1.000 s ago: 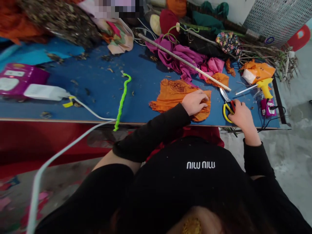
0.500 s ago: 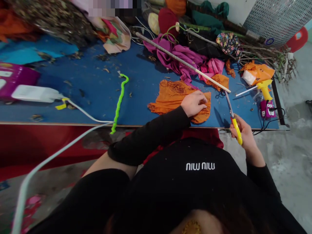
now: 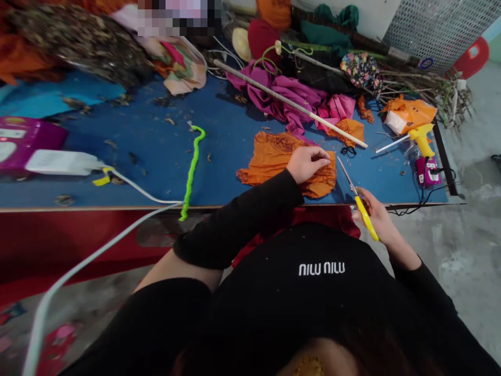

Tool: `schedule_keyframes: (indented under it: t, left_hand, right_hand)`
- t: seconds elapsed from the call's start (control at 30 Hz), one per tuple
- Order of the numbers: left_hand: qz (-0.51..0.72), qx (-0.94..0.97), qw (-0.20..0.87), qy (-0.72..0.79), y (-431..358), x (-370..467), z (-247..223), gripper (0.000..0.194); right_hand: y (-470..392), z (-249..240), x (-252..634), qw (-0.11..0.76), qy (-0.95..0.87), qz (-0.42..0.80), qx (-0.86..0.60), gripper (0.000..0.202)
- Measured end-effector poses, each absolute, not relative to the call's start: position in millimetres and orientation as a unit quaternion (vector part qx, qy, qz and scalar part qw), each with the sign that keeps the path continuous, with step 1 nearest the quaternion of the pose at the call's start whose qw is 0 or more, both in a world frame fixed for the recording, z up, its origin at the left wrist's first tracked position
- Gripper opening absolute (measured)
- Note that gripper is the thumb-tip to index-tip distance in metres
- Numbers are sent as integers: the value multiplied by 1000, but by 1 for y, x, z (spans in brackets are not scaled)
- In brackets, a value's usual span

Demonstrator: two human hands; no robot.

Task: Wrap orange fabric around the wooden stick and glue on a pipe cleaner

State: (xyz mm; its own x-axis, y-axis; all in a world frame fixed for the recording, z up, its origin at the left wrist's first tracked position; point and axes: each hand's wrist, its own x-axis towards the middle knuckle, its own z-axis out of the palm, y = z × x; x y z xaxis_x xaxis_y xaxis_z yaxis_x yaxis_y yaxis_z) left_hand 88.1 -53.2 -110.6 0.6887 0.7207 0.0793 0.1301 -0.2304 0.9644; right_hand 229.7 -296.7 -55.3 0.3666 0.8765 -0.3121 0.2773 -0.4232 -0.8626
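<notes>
A rumpled piece of orange cloth (image 3: 270, 156) with darker printed patches lies near the table's front edge. My left hand (image 3: 307, 164) rests over its right part, thumb and fingertips brought together at the cloth's edge. My right hand (image 3: 378, 216) is closed on a pair of scissors (image 3: 366, 216) with yellow handles, just past the table edge. The blades point up and left, close to the cloth's right side and apart from it; they look nearly closed.
Behind the cloth lie a long pale stick (image 3: 289, 102), purple fabric (image 3: 274, 94) and a smaller orange scrap (image 3: 349, 131). At right sits a yellow glue gun (image 3: 421, 138) beside a purple socket block (image 3: 427, 171). A green fuzzy strip (image 3: 191, 172) and white cable (image 3: 97, 250) cross the left side.
My right hand has brought the scissors left, nearer the cloth, with the blades now tilted more to the left. My left hand has shifted slightly, its fingers drawing together at the cloth's edge.
</notes>
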Motion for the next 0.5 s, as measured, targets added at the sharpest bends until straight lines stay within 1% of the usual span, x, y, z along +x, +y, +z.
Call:
schedule_keyframes:
  t: [0.1,0.23,0.5]
  left_hand:
    - [269,729,562,285,-53,88,-112,17]
    - [267,730,553,299,-53,88,-114,18]
    - [269,728,549,311,-52,89,-115,20]
  right_hand:
    - [-289,-54,225,350,-396,388,-755,69]
    - [-279,-49,222,330,-410,388,-757,61]
    - [-258,-42,216,325,-419,390,-753,55]
